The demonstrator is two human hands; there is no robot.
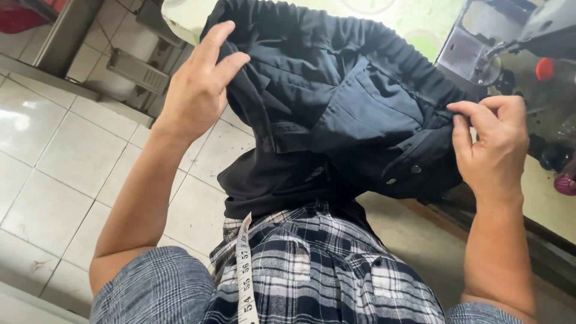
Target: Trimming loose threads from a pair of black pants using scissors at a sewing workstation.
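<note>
A dark navy garment [336,108] with an elastic waistband, a pocket and small buttons hangs in front of my chest, held up between both hands. My left hand [195,87] grips its left edge, fingers curled over the fabric. On the garment's right side, my right hand [495,147] pinches the cloth between thumb and fingers near the buttons. The lower part of the garment drapes onto my plaid shirt [324,270].
A white measuring tape [245,276] hangs down my chest. A sewing machine [510,42] stands at the upper right on a light tabletop [420,24] with a wooden edge. White floor tiles [54,156] and a metal pedal frame [135,69] lie at the left.
</note>
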